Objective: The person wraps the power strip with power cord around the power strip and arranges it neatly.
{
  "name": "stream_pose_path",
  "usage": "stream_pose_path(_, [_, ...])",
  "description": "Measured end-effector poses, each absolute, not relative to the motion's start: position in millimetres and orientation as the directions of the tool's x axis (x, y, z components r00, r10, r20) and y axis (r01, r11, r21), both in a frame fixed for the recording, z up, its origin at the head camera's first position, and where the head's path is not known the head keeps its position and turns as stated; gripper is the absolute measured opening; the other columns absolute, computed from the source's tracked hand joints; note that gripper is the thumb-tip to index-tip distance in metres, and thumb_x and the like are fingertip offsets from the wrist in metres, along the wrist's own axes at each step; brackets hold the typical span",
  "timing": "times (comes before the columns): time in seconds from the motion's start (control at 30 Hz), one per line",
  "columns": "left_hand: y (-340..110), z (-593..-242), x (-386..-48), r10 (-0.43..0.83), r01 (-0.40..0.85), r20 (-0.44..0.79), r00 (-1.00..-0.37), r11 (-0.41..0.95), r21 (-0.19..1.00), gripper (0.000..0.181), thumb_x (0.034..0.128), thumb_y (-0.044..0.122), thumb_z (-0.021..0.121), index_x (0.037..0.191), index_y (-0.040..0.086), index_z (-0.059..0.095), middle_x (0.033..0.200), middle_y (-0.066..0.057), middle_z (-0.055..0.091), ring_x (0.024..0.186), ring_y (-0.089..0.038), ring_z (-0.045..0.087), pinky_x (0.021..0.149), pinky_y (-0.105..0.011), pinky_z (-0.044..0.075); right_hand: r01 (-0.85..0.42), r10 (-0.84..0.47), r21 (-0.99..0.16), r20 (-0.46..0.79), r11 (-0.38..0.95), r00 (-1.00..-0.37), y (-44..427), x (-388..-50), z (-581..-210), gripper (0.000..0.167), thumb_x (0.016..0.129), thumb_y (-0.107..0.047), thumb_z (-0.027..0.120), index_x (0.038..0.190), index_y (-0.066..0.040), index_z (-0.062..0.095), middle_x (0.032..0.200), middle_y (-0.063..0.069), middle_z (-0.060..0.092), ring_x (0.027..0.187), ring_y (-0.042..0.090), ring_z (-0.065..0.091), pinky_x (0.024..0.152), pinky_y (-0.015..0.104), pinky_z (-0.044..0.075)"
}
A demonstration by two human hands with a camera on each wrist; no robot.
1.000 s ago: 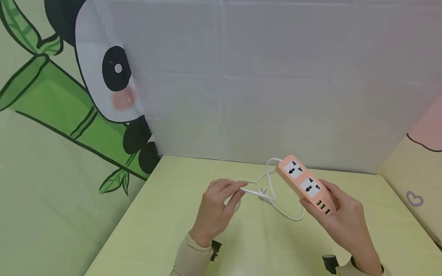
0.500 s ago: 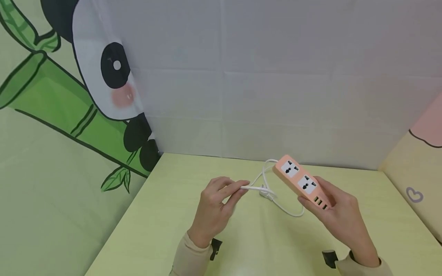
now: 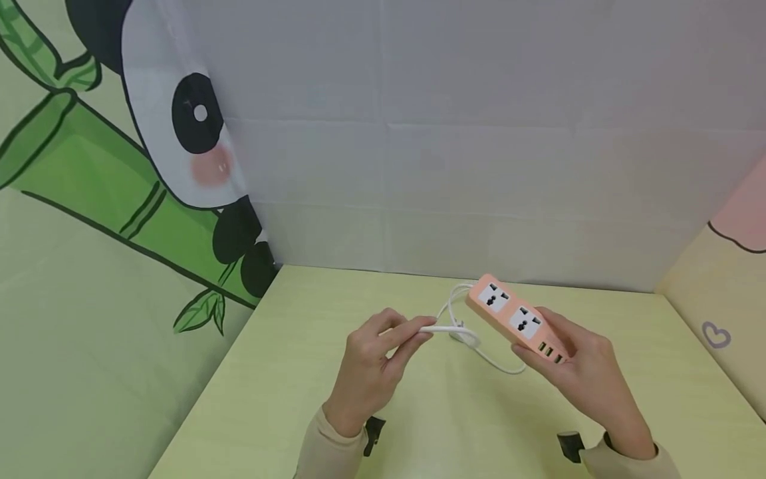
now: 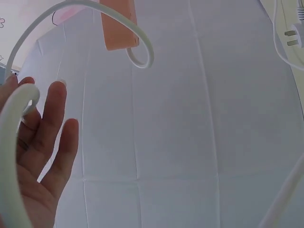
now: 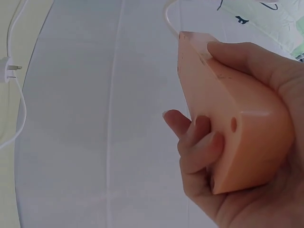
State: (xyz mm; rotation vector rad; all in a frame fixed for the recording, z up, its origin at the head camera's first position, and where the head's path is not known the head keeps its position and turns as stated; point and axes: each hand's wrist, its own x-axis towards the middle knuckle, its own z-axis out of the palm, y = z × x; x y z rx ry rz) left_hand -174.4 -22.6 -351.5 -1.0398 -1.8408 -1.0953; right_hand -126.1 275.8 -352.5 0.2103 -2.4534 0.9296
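Observation:
A salmon-pink power strip with two white sockets and several USB ports is held tilted above the table by my right hand. In the right wrist view its underside faces the camera, with the fingers wrapped round its near end. My left hand pinches the strip's white cable between thumb and fingertips, to the left of the strip. A loop of that cable runs close to the left wrist camera. The white plug is seen between the hands, its prongs partly hidden behind the cable.
A pale yellow table lies beneath both hands. Behind it hangs a creased grey-white backdrop. Printed side panels stand at left and right, the left one bearing a panda. Dark wrist-camera mounts show near both cuffs.
The power strip and right hand have shifted slightly left, nearer the left hand. The cable's visible loops have drawn closer together. The left hand keeps its pinch on the cable.

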Motion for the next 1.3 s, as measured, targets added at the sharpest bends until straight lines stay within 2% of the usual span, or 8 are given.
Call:
stream_pose_path(0.07, [-22.9, -351.4, -173.9, 0.272, 0.903, 0.875, -0.399, 0.281, 0.324, 0.019, 0.0971, 0.018, 0.069, 0.114, 0.015, 0.077, 0.081, 0.004, 0.057, 0.062, -0.004, 0.043, 0.056, -0.009, 0.033, -0.310, 0.017, -0.581, 0.488, 0.752, -0.873, 275.8, -126.2, -352.1, 0.054, 0.077, -0.021, 0.090, 0.126, -0.022, 0.069, 0.090, -0.001, 0.071, 0.066, 0.006, 0.054, 0.053, 0.021, 0.044])
stream_pose_path(0.2, [-22.7, -351.2, -173.1, 0.273, 0.909, 0.871, -0.409, 0.211, 0.360, 0.019, 0.0967, 0.013, 0.068, 0.114, 0.011, 0.076, 0.082, 0.001, 0.055, 0.058, -0.002, 0.055, 0.056, -0.005, 0.041, -0.306, -0.017, -0.583, 0.447, 0.753, -0.895, 274.8, -125.6, -351.0, 0.051, 0.078, -0.024, 0.090, 0.125, -0.024, 0.069, 0.090, -0.005, 0.070, 0.068, 0.007, 0.055, 0.056, 0.022, 0.046])
stream_pose_path(0.3, [-22.0, -350.9, -172.4, 0.258, 0.907, 0.870, -0.419, 0.159, 0.390, 0.021, 0.0955, 0.007, 0.069, 0.115, 0.008, 0.075, 0.082, -0.002, 0.054, 0.053, -0.003, 0.060, 0.054, -0.005, 0.046, -0.281, -0.020, -0.581, 0.414, 0.763, -0.910, 274.1, -124.5, -349.7, 0.047, 0.078, -0.029, 0.089, 0.121, -0.022, 0.070, 0.087, -0.006, 0.068, 0.067, 0.006, 0.054, 0.056, 0.023, 0.046])
stream_pose_path(0.47, [-26.4, -351.5, -170.8, 0.227, 0.907, 0.879, -0.420, 0.131, 0.399, 0.024, 0.0920, -0.001, 0.070, 0.114, 0.005, 0.074, 0.081, -0.004, 0.053, 0.044, -0.001, 0.051, 0.048, -0.004, 0.043, -0.242, -0.015, -0.584, 0.366, 0.775, -0.931, 268.6, -120.6, -348.5, 0.044, 0.079, -0.033, 0.089, 0.116, -0.018, 0.071, 0.085, -0.004, 0.069, 0.066, 0.005, 0.054, 0.055, 0.023, 0.045])
stream_pose_path(0.87, [-36.5, -351.9, -170.9, 0.204, 0.905, 0.884, -0.420, 0.162, 0.392, 0.021, 0.0932, 0.004, 0.071, 0.114, 0.006, 0.076, 0.078, -0.003, 0.051, 0.041, 0.002, 0.044, 0.044, -0.003, 0.037, -0.311, -0.089, -0.547, 0.393, 0.777, -0.915, 258.8, -120.9, -357.0, 0.043, 0.076, -0.032, 0.091, 0.113, -0.024, 0.071, 0.082, -0.012, 0.066, 0.066, 0.003, 0.054, 0.056, 0.022, 0.045])
stream_pose_path(1.07, [-42.7, -350.4, -175.7, 0.171, 0.896, 0.884, -0.435, 0.181, 0.406, 0.021, 0.0967, 0.012, 0.068, 0.114, 0.003, 0.076, 0.075, -0.002, 0.052, 0.039, 0.003, 0.042, 0.042, -0.003, 0.036, -0.350, -0.135, -0.543, 0.396, 0.763, -0.908, 253.7, -128.7, -356.5, 0.043, 0.077, -0.029, 0.090, 0.115, -0.024, 0.070, 0.086, -0.013, 0.067, 0.068, 0.003, 0.055, 0.058, 0.022, 0.045])
stream_pose_path(1.2, [-47.1, -350.4, -179.4, 0.158, 0.887, 0.878, -0.452, 0.179, 0.425, 0.021, 0.0952, 0.009, 0.070, 0.114, 0.002, 0.075, 0.072, -0.002, 0.053, 0.038, 0.002, 0.042, 0.041, -0.004, 0.036, -0.386, -0.175, -0.552, 0.396, 0.739, -0.901, 249.4, -133.7, -355.8, 0.044, 0.077, -0.026, 0.090, 0.115, -0.025, 0.069, 0.088, -0.013, 0.067, 0.070, 0.004, 0.055, 0.059, 0.022, 0.046])
stream_pose_path(1.3, [-49.1, -350.7, -179.2, 0.155, 0.867, 0.856, -0.492, 0.175, 0.467, 0.025, 0.0943, 0.007, 0.071, 0.118, 0.000, 0.072, 0.068, -0.003, 0.056, 0.036, 0.002, 0.042, 0.040, -0.006, 0.037, -0.412, -0.199, -0.550, 0.405, 0.726, -0.892, 247.9, -133.3, -356.2, 0.044, 0.077, -0.024, 0.090, 0.115, -0.026, 0.069, 0.089, -0.013, 0.066, 0.070, 0.004, 0.055, 0.060, 0.022, 0.046])
